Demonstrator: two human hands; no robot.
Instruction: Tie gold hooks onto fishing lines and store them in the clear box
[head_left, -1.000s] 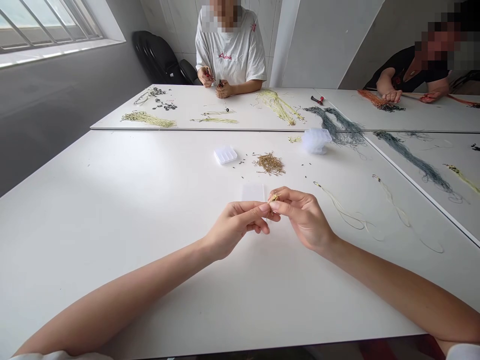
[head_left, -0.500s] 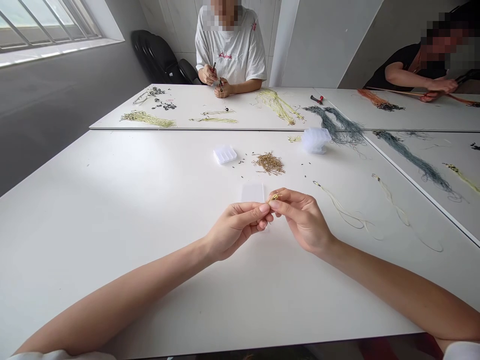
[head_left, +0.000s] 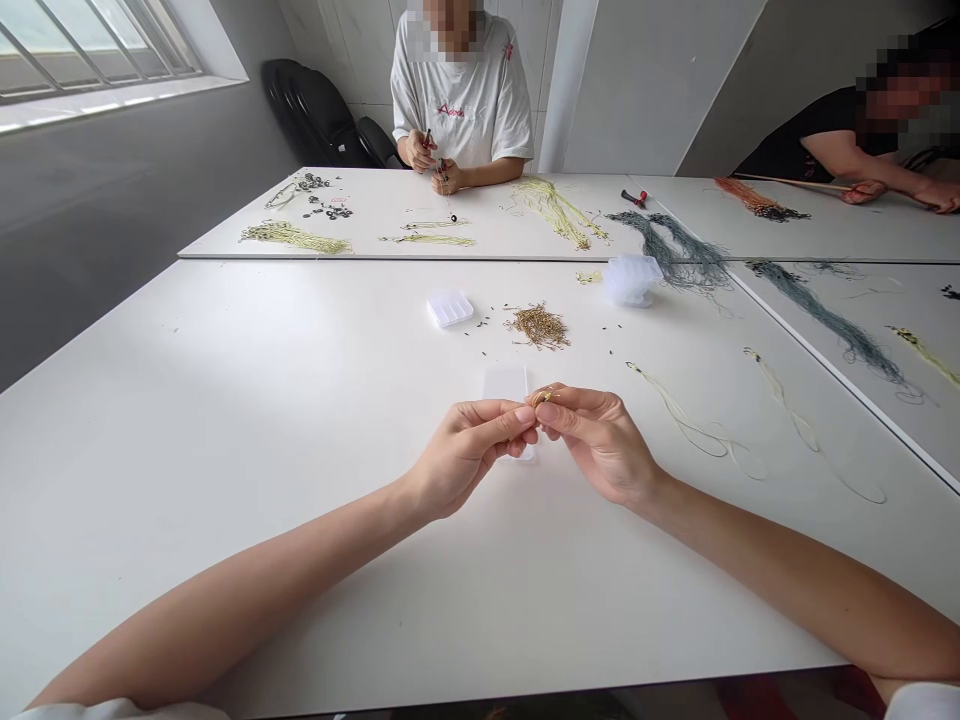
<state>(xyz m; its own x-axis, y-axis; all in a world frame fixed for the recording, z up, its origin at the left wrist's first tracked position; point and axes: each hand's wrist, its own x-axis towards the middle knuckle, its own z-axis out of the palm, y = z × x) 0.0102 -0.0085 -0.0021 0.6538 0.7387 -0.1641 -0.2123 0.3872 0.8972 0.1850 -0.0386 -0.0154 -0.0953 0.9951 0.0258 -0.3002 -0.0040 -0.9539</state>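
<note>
My left hand [head_left: 491, 440] and my right hand [head_left: 600, 440] meet above the table, thumbs and fingertips pinched close together. Between them is a small golden fishing hook [head_left: 545, 397] with yellowish line at it; the fingers hide much of it. Both hands are closed on this piece. Partly hidden under them lies a clear flat plastic box [head_left: 504, 382]. Just beyond is a pile of golden fishing hooks [head_left: 540, 327], with tiny dark bits scattered around it.
A small compartment box [head_left: 450, 309] and stacked clear boxes [head_left: 631, 280] stand farther back. Pale line loops [head_left: 682, 415] lie at right, near grey-blue line bundles [head_left: 832, 315]. Across the table, a person in a white shirt [head_left: 465, 100] handles tools; another person leans at far right.
My fingertips have shifted slightly, and the right fingers sit a little lower around the hook. The co-worker at far right has moved an arm outward to the right.
</note>
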